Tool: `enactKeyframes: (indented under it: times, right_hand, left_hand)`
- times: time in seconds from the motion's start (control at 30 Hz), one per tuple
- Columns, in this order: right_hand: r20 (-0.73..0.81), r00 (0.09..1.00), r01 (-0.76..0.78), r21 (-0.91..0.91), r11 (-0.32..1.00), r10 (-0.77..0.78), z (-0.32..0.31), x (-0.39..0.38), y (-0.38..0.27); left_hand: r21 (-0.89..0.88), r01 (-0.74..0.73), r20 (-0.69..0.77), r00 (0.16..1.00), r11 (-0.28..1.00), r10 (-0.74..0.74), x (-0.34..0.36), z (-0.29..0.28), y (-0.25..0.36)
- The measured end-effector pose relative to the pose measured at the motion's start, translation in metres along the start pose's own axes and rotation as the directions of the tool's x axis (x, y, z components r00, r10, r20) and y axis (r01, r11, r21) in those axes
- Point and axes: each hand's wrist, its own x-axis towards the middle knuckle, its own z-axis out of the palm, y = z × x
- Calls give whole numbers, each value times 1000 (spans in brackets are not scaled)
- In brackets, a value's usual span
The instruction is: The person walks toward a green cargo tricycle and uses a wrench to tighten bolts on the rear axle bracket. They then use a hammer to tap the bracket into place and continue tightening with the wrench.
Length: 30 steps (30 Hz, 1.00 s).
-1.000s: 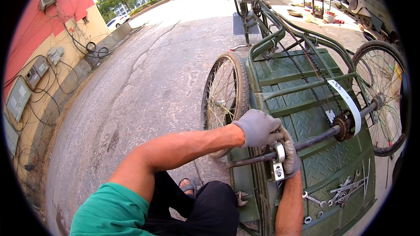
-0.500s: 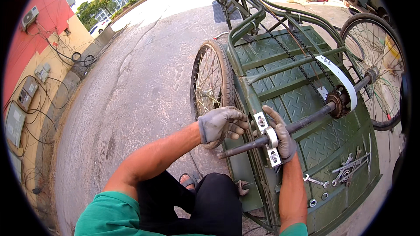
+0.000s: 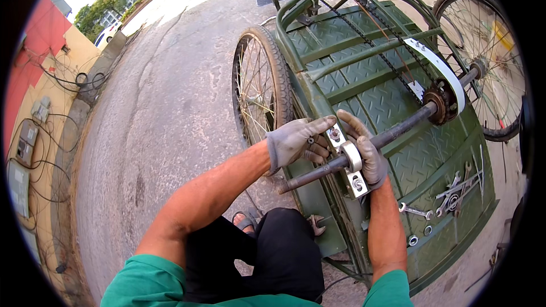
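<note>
My left hand [image 3: 297, 143], in a grey work glove, holds a small dark nut [image 3: 310, 140] at its curled fingers; its index finger reaches to the upper bolt [image 3: 334, 133] of a pillow block bearing [image 3: 354, 157]. My gloved right hand [image 3: 371, 156] cups the bearing's right side, some fingertips hidden behind it. A second bolt [image 3: 358, 183] stands in the bearing's lower end. Through the bearing runs a dark steel axle [image 3: 401, 133], its threaded end pointing left. Further along it sit a sprocket [image 3: 440, 102] and a chain [image 3: 375, 51].
The bearing sits on the green tricycle frame, above a diamond-plate bed [image 3: 372, 102]. Wrenches [image 3: 418, 211] and loose rings [image 3: 413, 240] lie at the right. Spoked wheels [image 3: 263, 79] flank the bed. An adjustable wrench [image 3: 316, 224] rests by my knee. Cables [image 3: 51, 159] hang along the left wall.
My left hand has moved right and up against the bearing's upper bolt, and the nut now shows at its fingers. My right hand stays at the bearing. The whole view has shifted slightly.
</note>
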Motion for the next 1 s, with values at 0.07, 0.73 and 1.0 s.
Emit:
enactKeyframes:
  times: [0.07,0.73,1.0]
  right_hand:
    - [-13,1000,6,-32,999,-7,-2,0,1]
    - [-37,997,62,-101,993,-66,1,-1,-2]
    - [-27,999,22,-47,999,-23,5,-2,-7]
  left_hand:
    - [22,11,-12,1000,1000,-11,2,4,2]
    - [-445,-133,193,951,886,240,40,-16,-56]
    - [-576,-123,83,975,808,208,26,-7,-69]
